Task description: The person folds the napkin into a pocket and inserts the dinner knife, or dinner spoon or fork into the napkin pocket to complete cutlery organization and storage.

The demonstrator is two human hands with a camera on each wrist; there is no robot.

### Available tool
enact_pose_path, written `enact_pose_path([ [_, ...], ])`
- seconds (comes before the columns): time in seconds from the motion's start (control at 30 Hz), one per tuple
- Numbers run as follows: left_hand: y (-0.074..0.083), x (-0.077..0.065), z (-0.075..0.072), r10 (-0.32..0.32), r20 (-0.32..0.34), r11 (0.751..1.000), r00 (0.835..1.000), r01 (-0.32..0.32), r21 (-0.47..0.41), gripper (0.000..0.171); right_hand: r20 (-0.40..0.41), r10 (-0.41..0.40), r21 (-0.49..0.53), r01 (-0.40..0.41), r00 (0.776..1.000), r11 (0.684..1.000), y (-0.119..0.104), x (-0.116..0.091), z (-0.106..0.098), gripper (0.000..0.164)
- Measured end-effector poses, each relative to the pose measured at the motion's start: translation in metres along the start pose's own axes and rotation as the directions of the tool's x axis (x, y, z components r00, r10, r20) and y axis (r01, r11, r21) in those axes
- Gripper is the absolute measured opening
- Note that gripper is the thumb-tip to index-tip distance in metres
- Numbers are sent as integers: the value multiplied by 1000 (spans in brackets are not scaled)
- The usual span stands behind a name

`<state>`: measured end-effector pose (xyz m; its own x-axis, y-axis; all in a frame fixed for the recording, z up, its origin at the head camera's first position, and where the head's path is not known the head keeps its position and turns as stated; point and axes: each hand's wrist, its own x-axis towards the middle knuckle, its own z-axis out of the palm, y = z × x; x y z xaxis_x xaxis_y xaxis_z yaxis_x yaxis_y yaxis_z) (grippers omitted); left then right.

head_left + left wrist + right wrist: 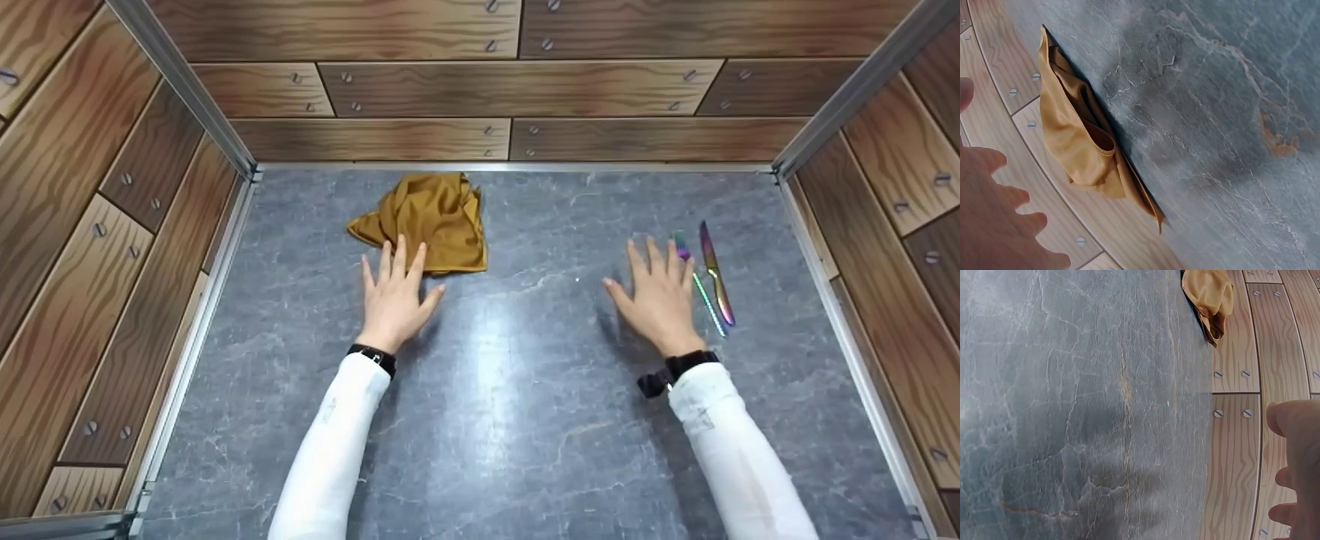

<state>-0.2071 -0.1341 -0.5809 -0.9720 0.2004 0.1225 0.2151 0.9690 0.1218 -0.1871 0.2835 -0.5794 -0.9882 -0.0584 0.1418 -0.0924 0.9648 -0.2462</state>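
A crumpled mustard-brown cloth lies toward the back left of the grey marbled surface. My left hand is spread with straight fingers just in front of it, fingertips overlapping its near edge in the head view. In the left wrist view a gap shows between the fingers and the cloth. My right hand is also spread, holding nothing, left of an iridescent fork and a matching table knife. Its fingers partly cover the fork in the head view. The right wrist view shows the cloth far off.
Wood-patterned panels with printed screws wall the back and both sides. Metal rails edge the grey marbled surface. A black band with a small dark device sits on the right wrist.
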Motion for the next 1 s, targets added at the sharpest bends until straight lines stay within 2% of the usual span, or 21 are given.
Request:
enact_pose_path([
  [0.13, -2, 10, -6, -6, -16, 1000, 1000, 7, 23, 79, -3, -1, -11, 1, 1000, 1000, -1, 14, -6, 79],
  [0.3, -5, 15, -8, -1, -38, 1000, 999, 2, 11, 79, -15, -10, -12, 9, 1000, 1000, -2, 20, -8, 78],
  [0.67, 0, -4, 10, 4, -21, 1000, 1000, -4, 3, 78, -15, -14, 1, 14, 1000, 1000, 5, -7, 9, 79],
  [0.77, 1, -6, 13, 2, -11, 1000, 1000, -2, 2, 78, -3, -7, -6, 7, 1000, 1000, 6, -10, 11, 79],
  [0.87, 1, -2, 12, -4, -20, 1000, 1000, 4, -11, 78, -10, -7, -7, 7, 1000, 1000, 6, -6, 10, 79],
  [1.0, -1, 10, 5, -10, -50, 1000, 999, 9, -27, 77, -35, -15, 1, 15, 999, 1000, 3, 8, 2, 79],
])
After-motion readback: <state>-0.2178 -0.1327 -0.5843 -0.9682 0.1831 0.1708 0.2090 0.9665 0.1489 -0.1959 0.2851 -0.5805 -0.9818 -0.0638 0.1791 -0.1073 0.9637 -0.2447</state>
